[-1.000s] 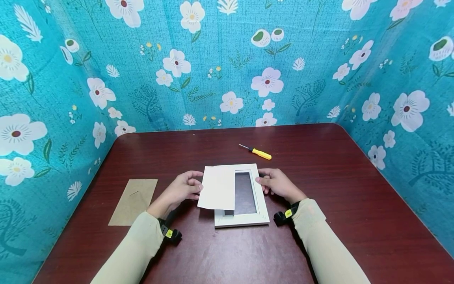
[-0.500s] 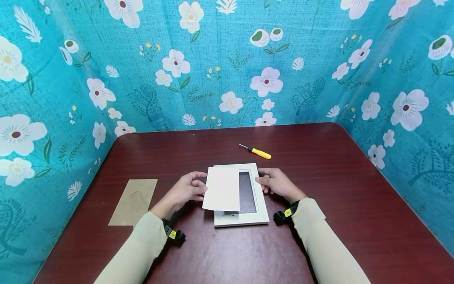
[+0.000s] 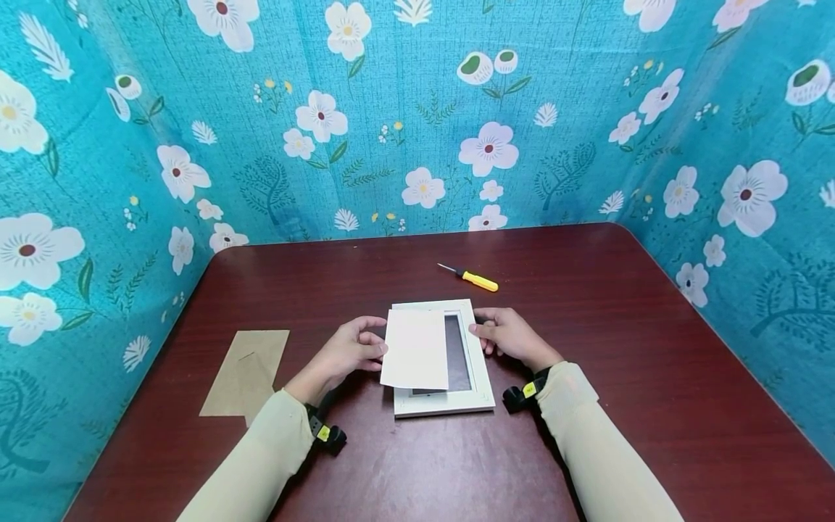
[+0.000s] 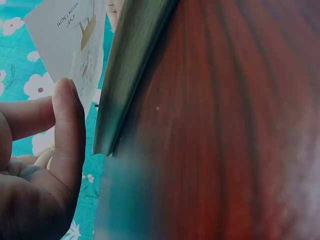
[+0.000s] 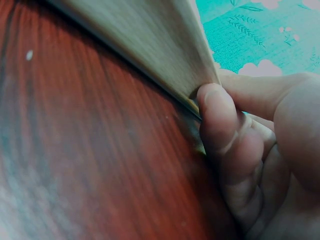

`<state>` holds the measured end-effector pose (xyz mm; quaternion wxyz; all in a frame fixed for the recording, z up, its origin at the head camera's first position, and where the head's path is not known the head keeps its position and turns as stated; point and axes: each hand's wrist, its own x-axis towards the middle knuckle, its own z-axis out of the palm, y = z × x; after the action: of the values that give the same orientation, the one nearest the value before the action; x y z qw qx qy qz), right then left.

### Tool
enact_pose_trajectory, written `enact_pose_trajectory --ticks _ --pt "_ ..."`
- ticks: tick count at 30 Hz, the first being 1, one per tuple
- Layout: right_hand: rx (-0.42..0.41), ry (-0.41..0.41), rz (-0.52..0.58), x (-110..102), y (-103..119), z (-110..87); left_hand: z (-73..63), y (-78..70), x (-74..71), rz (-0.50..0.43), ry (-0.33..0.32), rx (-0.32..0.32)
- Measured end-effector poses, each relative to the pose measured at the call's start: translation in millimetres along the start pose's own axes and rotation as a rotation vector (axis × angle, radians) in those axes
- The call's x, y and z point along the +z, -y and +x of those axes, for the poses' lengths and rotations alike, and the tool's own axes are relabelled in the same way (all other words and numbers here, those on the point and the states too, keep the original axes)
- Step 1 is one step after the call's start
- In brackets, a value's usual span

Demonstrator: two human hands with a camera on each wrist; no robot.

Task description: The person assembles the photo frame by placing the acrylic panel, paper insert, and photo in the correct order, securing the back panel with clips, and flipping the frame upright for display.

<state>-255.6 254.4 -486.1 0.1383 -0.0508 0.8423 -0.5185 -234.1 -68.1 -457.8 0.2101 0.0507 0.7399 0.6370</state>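
My left hand (image 3: 349, 355) pinches the left edge of a white paper sheet (image 3: 415, 349) between thumb and fingers. The sheet is tilted over the left part of a white picture frame (image 3: 481, 388), covering much of its opening. In the left wrist view, the underside of the paper (image 4: 60, 37) carries print reading 4"x6" and 10cmx15cm. My right hand (image 3: 512, 337) grips the frame's right side, thumb on top. In the right wrist view, its fingers (image 5: 217, 112) press against the frame's side (image 5: 150, 40).
A brown backing board (image 3: 244, 370) lies at the left on the dark red table (image 3: 554, 283), partly behind my left forearm. Beyond the frame lies a yellow-handled screwdriver (image 3: 479, 280). Blue floral cloth (image 3: 385, 145) surrounds the table's back and sides.
My left hand has moved to the right with the paper sheet, which now covers more of the frame's opening. The right hand and the frame have stayed in place.
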Motion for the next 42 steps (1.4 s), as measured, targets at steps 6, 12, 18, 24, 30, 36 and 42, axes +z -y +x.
enact_pose_trajectory --ticks 6,12,18,24,30,36,42 --pt "0.006 -0.007 -0.007 -1 -2 -1.3 2.9 -3.8 6.3 -0.017 0.024 0.001" --pt "0.019 -0.012 -0.006 -1 -3 -2.1 4.2 -6.4 10.4 -0.018 0.033 0.003" --pt "0.017 -0.010 0.006 -1 -2 -2.8 5.7 -7.4 12.6 -0.022 0.034 0.002" --pt "0.013 -0.011 -0.004 -1 -1 -2.9 6.2 -8.3 14.7 -0.027 0.038 0.011" --pt "0.021 -0.009 -0.001 0 -1 -2.0 5.9 -8.5 15.4 -0.028 0.035 -0.002" --pt "0.018 -0.008 -0.001 0 0 -0.7 6.5 -8.4 16.1 -0.038 0.031 -0.005" --pt "-0.006 -0.001 0.002 1 -1 0.3 7.8 -7.0 17.9 -0.046 0.047 0.003"
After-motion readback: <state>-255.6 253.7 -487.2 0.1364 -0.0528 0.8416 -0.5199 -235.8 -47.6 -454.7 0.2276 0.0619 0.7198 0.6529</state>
